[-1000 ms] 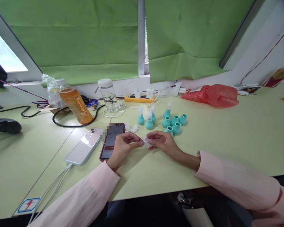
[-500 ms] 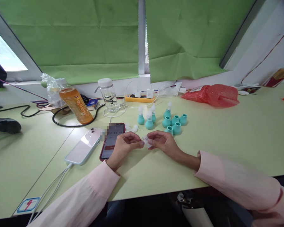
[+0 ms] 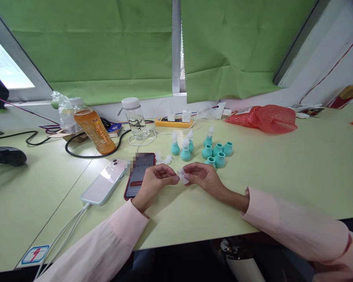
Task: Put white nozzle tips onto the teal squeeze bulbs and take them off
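Between my two hands is a small translucent white plastic piece (image 3: 182, 177); its exact shape is partly hidden by the fingers. My left hand (image 3: 159, 179) pinches it from the left, thumb against forefinger. From the other side, my right hand (image 3: 205, 179) grips it with thumb and fingers. Beyond the hands stand several teal rubber bulbs with frosted nozzles fitted, one being this capped bulb (image 3: 185, 152). To their right are several open-mouthed teal bulbs (image 3: 218, 149). Loose translucent pieces (image 3: 165, 159) lie just behind my left hand.
A phone (image 3: 139, 172) showing a running timer lies beside my left hand, and a pale phone (image 3: 104, 183) with a cable is further left. Behind stand a tea bottle (image 3: 94, 131), a clear bottle (image 3: 135, 122), a yellow power strip (image 3: 173, 123) and a red bubble-wrap bag (image 3: 266, 118).
The timer on the phone has advanced by one second. Both hands and the piece between them stay in nearly the same place.
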The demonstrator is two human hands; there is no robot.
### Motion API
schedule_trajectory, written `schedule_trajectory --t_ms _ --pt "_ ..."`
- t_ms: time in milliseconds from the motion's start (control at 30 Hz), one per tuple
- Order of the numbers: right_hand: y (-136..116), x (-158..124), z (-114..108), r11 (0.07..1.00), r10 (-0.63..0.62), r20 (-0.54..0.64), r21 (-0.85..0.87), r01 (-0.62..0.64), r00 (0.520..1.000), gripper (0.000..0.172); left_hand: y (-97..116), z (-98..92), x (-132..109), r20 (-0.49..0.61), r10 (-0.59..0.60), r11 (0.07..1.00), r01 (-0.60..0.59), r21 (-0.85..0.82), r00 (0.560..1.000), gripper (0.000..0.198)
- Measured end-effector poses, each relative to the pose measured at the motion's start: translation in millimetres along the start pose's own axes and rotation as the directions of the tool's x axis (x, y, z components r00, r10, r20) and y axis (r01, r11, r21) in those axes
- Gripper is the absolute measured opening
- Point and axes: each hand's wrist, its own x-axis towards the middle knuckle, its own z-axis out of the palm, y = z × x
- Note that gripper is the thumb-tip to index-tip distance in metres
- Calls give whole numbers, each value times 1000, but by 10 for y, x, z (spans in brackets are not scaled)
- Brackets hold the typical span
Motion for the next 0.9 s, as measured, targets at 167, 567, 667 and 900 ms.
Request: schedule_trajectory --t_ms 167,567,667,900 --pt "-14 -1 5 1000 0 1 -12 0 1000 26 1 1 -3 -4 14 1000 -14 9 1000 17" --pt "-23 -6 4 1000 29 -8 8 -29 1000 25 -4 5 -6 3 85 993 -85 76 996 13" --pt "-31 -6 7 999 39 -7 9 -39 999 23 -13 3 -12 -1 80 994 -79 78 997 14" --pt "-31 -9 6 999 32 10 13 -32 999 22 11 17 -26 -1 34 999 -34 37 999 16"
